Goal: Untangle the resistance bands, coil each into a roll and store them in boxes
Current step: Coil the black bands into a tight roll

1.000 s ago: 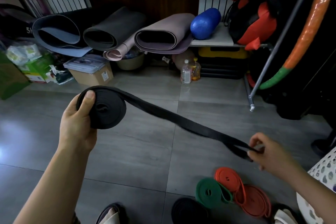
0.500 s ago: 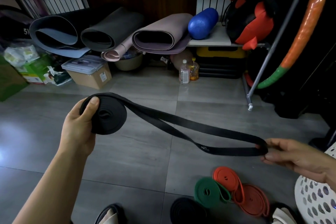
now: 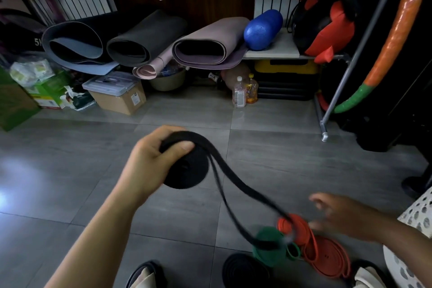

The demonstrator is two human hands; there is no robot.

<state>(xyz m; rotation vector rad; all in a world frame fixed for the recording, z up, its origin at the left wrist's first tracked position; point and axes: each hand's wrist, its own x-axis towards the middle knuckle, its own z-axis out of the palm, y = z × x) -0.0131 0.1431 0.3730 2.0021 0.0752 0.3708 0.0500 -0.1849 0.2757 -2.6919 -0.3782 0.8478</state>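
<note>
Black band (image 3: 184, 168) now slack, down-rightward.

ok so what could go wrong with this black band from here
1. The left hand grips the black roll, but the right hand is open and off the loose tail. With no tension, the outer wraps may slacken.
2. The tail's end dangles over the green band and orange band on the floor and could snag on them.
</note>
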